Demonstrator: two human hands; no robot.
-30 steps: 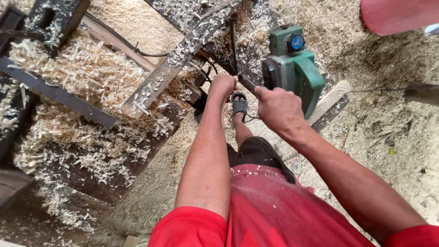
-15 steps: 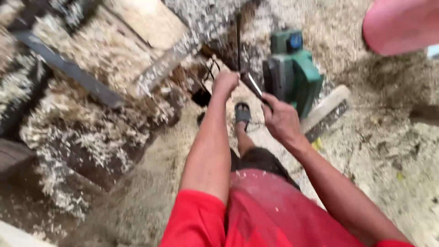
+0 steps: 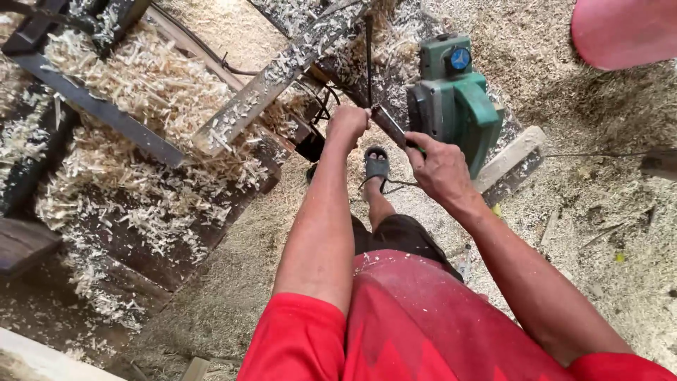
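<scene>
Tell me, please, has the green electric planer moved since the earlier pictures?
No. The green electric planer sits at the same spot beside the pale wooden offcut, near the sandalled foot. Only the head camera shifted, so the framing differs.

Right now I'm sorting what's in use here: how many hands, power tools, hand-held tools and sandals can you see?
Hands: 2, left hand, right hand
Green electric planer: 1
Dark flat tool held by the right hand: 1
Sandal: 1
Total: 5
</scene>
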